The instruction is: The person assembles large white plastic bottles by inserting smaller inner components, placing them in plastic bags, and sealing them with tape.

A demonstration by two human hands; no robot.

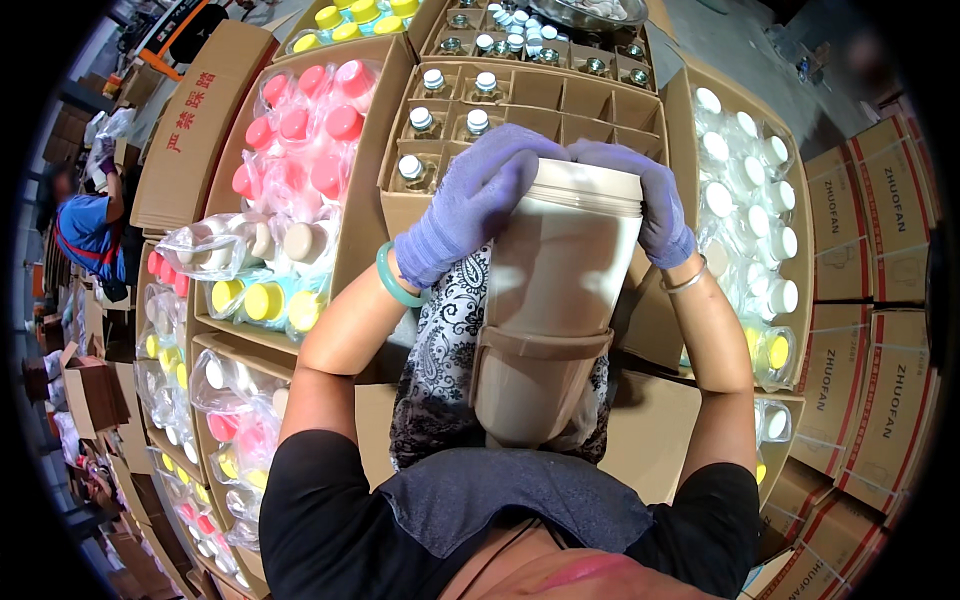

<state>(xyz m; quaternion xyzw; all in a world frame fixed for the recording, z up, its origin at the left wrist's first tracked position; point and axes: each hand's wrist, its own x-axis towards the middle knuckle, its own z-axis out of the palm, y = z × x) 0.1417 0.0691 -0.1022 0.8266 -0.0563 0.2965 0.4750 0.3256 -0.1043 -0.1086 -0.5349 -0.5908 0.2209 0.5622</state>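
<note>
A tall beige plastic bottle with a strap band lies tilted against my lap, its wide mouth end pointing away from me. My left hand, in a purple knit glove with a green bangle at the wrist, wraps over the top left of the bottle's lid end. My right hand, also gloved in purple with a thin bracelet, grips the top right of the same end. Both hands press on the cream lid.
Ahead stands a cardboard box with a divider grid holding several white-capped bottles. Boxes of bagged bottles with pink, yellow and white lids surround me. Stacked cartons rise at right. A person in blue sits far left.
</note>
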